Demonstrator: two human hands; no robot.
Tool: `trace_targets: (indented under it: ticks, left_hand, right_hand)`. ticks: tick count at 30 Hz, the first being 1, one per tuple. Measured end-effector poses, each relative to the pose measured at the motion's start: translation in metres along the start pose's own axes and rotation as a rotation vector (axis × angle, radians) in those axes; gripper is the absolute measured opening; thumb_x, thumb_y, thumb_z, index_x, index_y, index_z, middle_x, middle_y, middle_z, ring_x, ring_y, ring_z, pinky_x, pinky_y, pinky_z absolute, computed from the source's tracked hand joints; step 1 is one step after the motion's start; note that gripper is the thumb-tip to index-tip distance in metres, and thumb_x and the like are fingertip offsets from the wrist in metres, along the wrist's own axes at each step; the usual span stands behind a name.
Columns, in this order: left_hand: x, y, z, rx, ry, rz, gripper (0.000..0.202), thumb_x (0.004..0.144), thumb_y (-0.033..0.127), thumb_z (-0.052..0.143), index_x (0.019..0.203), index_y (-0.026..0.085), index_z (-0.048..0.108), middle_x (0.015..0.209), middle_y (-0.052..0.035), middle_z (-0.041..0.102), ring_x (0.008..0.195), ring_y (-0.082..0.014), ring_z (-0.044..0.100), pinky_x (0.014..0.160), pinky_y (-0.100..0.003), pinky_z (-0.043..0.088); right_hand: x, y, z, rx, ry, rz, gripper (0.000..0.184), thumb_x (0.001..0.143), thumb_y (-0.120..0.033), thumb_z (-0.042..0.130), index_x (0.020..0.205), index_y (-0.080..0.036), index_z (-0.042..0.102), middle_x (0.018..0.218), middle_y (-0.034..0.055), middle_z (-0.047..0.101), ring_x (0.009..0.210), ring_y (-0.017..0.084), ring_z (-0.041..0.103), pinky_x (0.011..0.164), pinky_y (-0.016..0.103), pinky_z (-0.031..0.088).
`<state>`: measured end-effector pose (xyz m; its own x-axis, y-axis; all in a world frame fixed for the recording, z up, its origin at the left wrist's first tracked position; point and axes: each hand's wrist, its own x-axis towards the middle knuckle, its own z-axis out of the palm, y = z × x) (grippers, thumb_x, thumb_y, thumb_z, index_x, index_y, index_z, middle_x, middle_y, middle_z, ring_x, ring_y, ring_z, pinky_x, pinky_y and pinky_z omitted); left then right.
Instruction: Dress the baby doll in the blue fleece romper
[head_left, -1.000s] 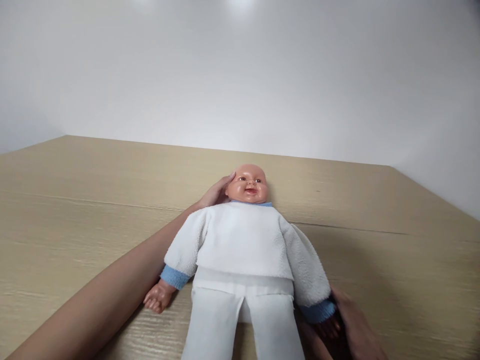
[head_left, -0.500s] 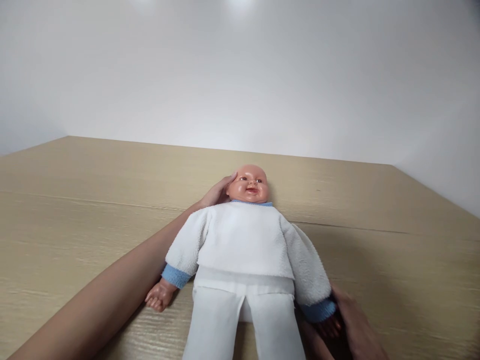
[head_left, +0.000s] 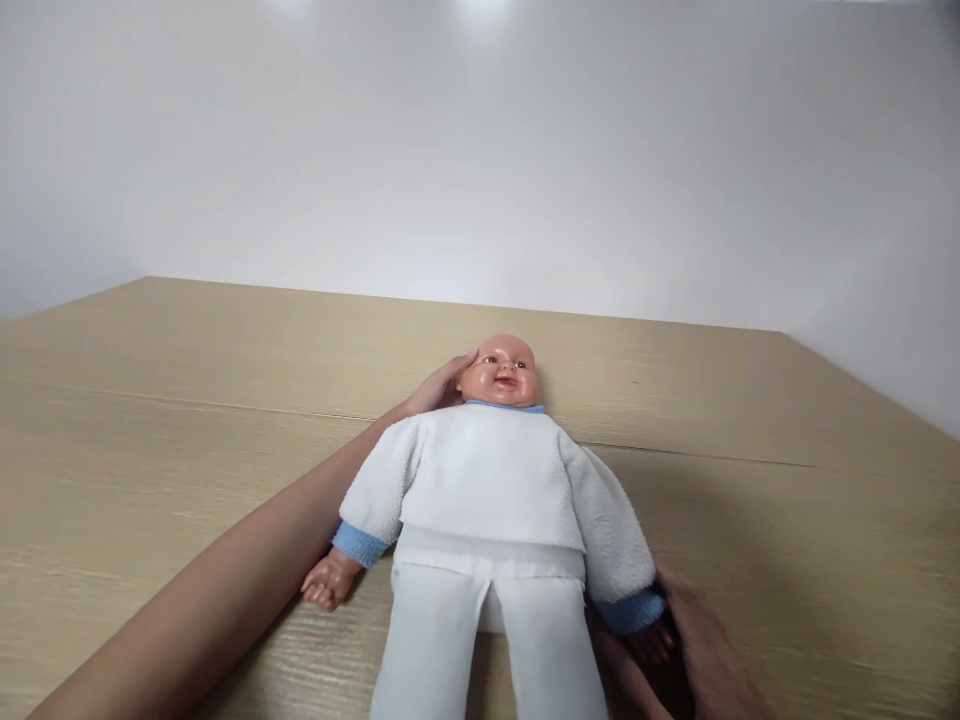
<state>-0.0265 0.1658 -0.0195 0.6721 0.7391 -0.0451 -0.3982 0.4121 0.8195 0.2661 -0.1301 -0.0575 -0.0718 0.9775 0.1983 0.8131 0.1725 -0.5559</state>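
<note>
From the near left, a bare forearm (head_left: 225, 570) slants across the pale wood-grain table (head_left: 135, 480) toward the far middle. Just beside it lies a small tan plastic doll hand (head_left: 328, 582), emerging from a fluffy blue cuff (head_left: 361, 543). At the forearm's far end, the person's left hand (head_left: 441, 385) is curved against the left side of a bald, pinkish plastic doll head (head_left: 501, 385), thumb along it; its other fingers are hidden, so I can't tell how tightly they close. In the middle is the doll (head_left: 487, 480) itself, face up over the table, head far and legs near, wearing a fleecy white top and smooth white trousers (head_left: 431, 640). At the near right, the person's right hand (head_left: 701, 640) is just beside the doll's other blue cuff (head_left: 632, 612); its fingers are mostly hidden, so I can't tell their grip. A plain whitish wall (head_left: 480, 170) rises beyond the table's far edge.
</note>
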Motion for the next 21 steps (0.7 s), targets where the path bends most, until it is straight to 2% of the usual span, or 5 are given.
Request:
trace_targets:
  ticks: [6,11,15,21]
  left_hand:
    - [-0.002,0.001,0.001,0.034,0.008,-0.004,0.06,0.104,0.058,0.062,0.14,0.01,0.072,0.143,-0.0166,0.074,0.145,-0.0376,0.062,0.13,-0.051,0.041]
    - [0.003,0.0,-0.007,0.041,-0.029,-0.043,0.067,0.105,0.061,0.058,0.147,0.008,0.067,0.153,-0.0171,0.067,0.152,-0.0384,0.055,0.132,-0.051,0.039]
    - [0.008,-0.002,-0.018,0.045,-0.014,-0.044,0.069,0.104,0.061,0.06,0.148,0.008,0.066,0.152,-0.0173,0.068,0.151,-0.0399,0.054,0.132,-0.053,0.038]
    - [0.009,-0.007,-0.023,0.044,0.015,-0.037,0.073,0.101,0.064,0.064,0.149,0.009,0.065,0.152,-0.0184,0.067,0.15,-0.0405,0.056,0.132,-0.054,0.038]
  right_hand:
    - [0.001,-0.01,0.0,0.006,0.004,0.012,0.058,0.102,-0.05,0.066,0.151,-0.02,0.054,0.137,0.0187,0.073,0.121,0.035,0.074,0.094,0.044,0.067]
    - [0.005,-0.016,0.004,0.017,0.051,-0.014,0.053,0.102,-0.049,0.065,0.146,-0.02,0.056,0.132,0.0179,0.074,0.117,0.035,0.074,0.094,0.046,0.066]
    - [0.008,-0.021,0.003,0.027,0.091,-0.044,0.047,0.102,-0.047,0.063,0.141,-0.021,0.058,0.126,0.0168,0.075,0.113,0.035,0.074,0.093,0.049,0.066]
    - [0.01,-0.024,0.003,0.05,0.062,0.011,0.049,0.103,-0.046,0.061,0.145,-0.021,0.054,0.129,0.0163,0.072,0.118,0.034,0.071,0.098,0.051,0.064]
